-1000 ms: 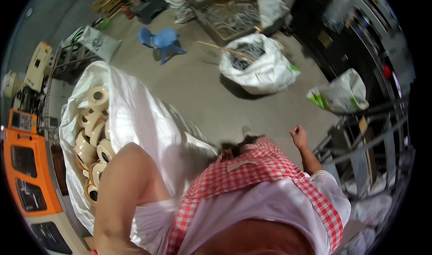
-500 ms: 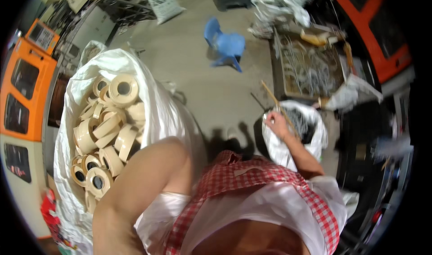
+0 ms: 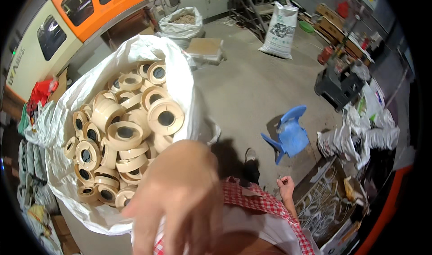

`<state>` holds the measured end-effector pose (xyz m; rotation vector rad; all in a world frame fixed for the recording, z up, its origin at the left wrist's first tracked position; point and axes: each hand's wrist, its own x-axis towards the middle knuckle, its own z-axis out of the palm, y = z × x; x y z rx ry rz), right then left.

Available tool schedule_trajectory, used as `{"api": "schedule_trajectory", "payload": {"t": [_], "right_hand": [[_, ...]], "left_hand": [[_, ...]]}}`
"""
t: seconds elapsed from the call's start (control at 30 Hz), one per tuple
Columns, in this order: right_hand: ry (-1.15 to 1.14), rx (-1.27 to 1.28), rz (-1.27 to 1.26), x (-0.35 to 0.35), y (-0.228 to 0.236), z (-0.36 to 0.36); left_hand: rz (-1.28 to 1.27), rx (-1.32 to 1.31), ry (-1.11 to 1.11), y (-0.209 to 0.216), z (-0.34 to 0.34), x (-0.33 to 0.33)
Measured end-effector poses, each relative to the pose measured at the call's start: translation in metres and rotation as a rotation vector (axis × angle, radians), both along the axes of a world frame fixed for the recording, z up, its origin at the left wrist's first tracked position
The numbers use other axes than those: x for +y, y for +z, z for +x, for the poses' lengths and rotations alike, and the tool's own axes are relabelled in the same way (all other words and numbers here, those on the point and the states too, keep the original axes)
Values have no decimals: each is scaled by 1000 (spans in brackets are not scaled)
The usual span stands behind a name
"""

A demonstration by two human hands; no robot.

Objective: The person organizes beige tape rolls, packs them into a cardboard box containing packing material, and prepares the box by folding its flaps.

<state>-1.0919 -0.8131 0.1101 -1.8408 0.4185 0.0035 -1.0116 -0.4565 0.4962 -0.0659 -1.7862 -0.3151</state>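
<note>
My left hand (image 3: 182, 199) is large and a little blurred close in front, above the near right edge of a big white woven sack (image 3: 177, 61). Its fingers hang down apart, and nothing shows in them. Many cream plastic rings with dark round centres, like spools (image 3: 124, 136), fill the sack in a loose heap. On the right, my right hand (image 3: 286, 187) is low beside the bin of clear plastic scraps (image 3: 319, 205). Its fingers are pinched together; a tiny bit seems to show at the fingertips, too small to name.
A blue plastic chair (image 3: 291, 133) stands ahead of my right hand. Farther off are a filled white bag (image 3: 281, 32), a smaller open sack (image 3: 182, 23), a dark plastic stool (image 3: 339, 84) and crumpled white sacks (image 3: 360, 133). An orange and cream machine (image 3: 76, 12) lines the far left.
My view has turned left, so the chair and bin sit lower right. My left hand has come into sight. The white bucket that was by my right hand is out of view.
</note>
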Motion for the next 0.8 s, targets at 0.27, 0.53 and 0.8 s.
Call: {"api": "schedule_trajectory", "payload": {"t": [0.27, 0.53, 0.8], "right_hand": [[488, -107, -244, 9, -9, 292], [891, -322, -278, 115, 41, 537], [821, -249, -248, 172, 41, 715]], "left_hand": [[605, 322, 608, -70, 212, -8], [1521, 1657, 1241, -296, 348, 31], [2035, 1596, 1514, -401, 462, 109]]}}
